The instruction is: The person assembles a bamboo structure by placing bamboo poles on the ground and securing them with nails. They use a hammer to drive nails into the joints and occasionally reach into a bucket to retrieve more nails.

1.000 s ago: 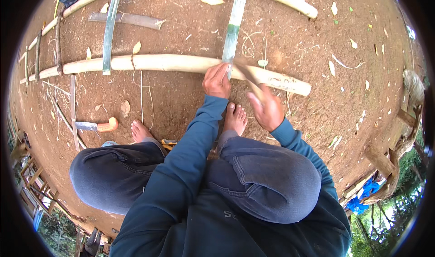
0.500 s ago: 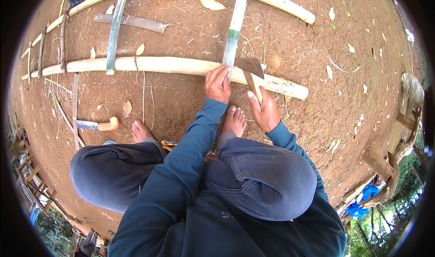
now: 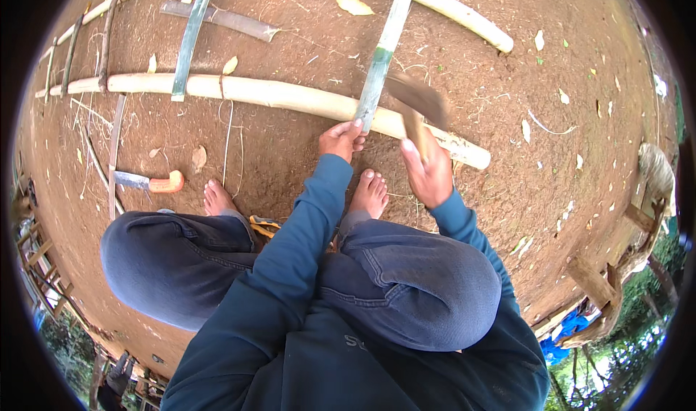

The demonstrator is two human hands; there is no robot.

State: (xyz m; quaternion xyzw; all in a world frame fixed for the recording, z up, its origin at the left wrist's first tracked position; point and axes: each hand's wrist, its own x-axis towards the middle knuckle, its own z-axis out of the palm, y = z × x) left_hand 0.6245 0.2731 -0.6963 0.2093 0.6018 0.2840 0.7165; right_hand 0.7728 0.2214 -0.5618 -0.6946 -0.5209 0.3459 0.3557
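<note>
My left hand (image 3: 341,138) pinches the near end of a green bamboo strip (image 3: 375,77), which lies across a pale peeled pole (image 3: 290,98). In my right hand (image 3: 429,170) is a short wooden-handled tool that looks like a hatchet (image 3: 417,101). Its dark metal head, blurred by motion, is over the pole just right of the strip. The strip runs away from me to a second pale pole (image 3: 464,16). Another green strip (image 3: 191,41) crosses both poles farther left. Whether a nail or tie sits under my left fingers cannot be seen.
A knife with an orange-brown handle (image 3: 168,182) lies left of my bare feet. Thin dark sticks (image 3: 106,41) cross the poles at far left. A split grey-brown piece (image 3: 221,21) lies between the poles. Rough timber (image 3: 591,280) stands at the right edge.
The hatchet head has moved slightly right and is now blurred. My left hand has slid a little down toward the strip's end. The whole view has shifted slightly.
</note>
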